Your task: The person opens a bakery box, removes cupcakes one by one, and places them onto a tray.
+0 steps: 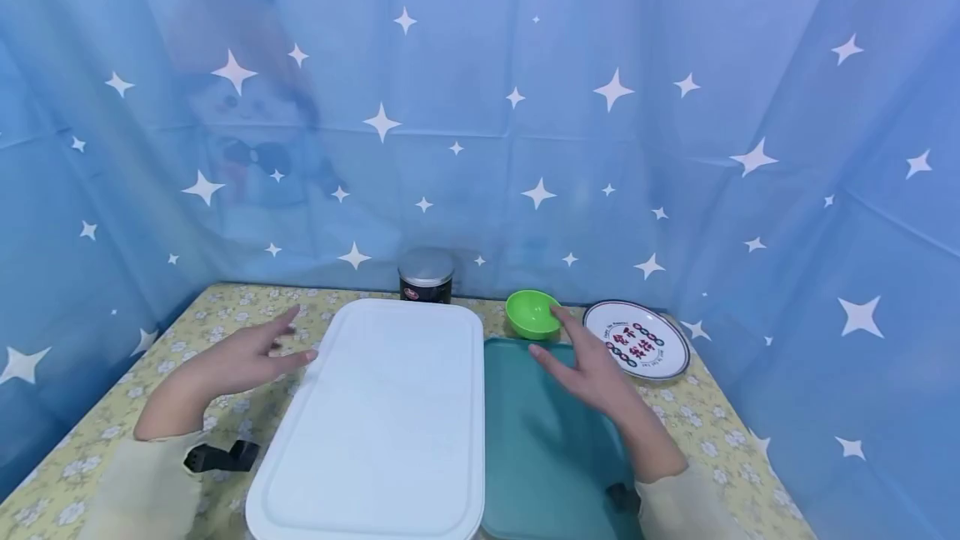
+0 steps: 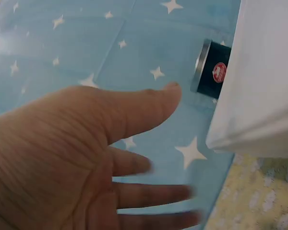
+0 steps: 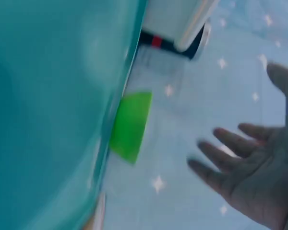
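My left hand (image 1: 243,361) hovers by the left edge of a white rectangular lidded box or tray (image 1: 393,415), fingers spread and holding nothing. In the left wrist view the left hand (image 2: 96,153) shows an open palm, its thumb pointing toward a dark can (image 2: 212,69). Over a teal tray (image 1: 551,432) hangs my right hand (image 1: 592,369), fingers apart and grasping nothing. Its fingertips overlap the rim of a green bowl (image 1: 531,315) in the head view. The right wrist view shows that green bowl (image 3: 131,127) apart from the right hand (image 3: 249,167).
A white plate (image 1: 637,340) with red lettering and a dark rim lies at the back right. Behind the white box stands the dark can (image 1: 425,276) with a silver lid. A flowered cloth (image 1: 247,415) covers the table; a blue starred curtain (image 1: 480,107) hangs behind.
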The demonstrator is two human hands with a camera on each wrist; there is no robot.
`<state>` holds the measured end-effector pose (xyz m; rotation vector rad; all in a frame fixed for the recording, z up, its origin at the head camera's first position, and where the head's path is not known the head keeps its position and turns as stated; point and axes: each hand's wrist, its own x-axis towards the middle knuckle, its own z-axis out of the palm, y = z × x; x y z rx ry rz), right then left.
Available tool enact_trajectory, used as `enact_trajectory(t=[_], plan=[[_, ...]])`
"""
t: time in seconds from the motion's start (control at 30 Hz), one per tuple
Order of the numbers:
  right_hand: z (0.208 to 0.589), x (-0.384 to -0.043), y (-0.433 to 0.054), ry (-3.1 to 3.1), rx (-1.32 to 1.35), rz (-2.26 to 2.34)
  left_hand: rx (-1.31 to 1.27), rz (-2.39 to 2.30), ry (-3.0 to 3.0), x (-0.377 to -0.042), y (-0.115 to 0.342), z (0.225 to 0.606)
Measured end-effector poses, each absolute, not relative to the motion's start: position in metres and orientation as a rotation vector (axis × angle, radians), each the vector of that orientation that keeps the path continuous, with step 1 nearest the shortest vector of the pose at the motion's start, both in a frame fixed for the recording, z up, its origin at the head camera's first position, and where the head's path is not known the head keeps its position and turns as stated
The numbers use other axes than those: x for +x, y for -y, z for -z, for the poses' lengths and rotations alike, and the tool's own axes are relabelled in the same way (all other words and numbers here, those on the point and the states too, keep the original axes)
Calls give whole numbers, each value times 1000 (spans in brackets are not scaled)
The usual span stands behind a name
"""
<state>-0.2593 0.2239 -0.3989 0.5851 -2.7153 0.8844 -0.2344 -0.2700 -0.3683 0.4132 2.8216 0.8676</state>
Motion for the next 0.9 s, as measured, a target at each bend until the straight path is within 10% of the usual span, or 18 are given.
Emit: enact_trajectory(t=[0.37, 0.9], plan=[[419, -244, -176, 2828, 554, -1801, 403, -1290, -2409, -247, 285, 385], [419, -237, -170, 2887, 657, -1899, 407, -1287, -2371, -244, 276, 387]])
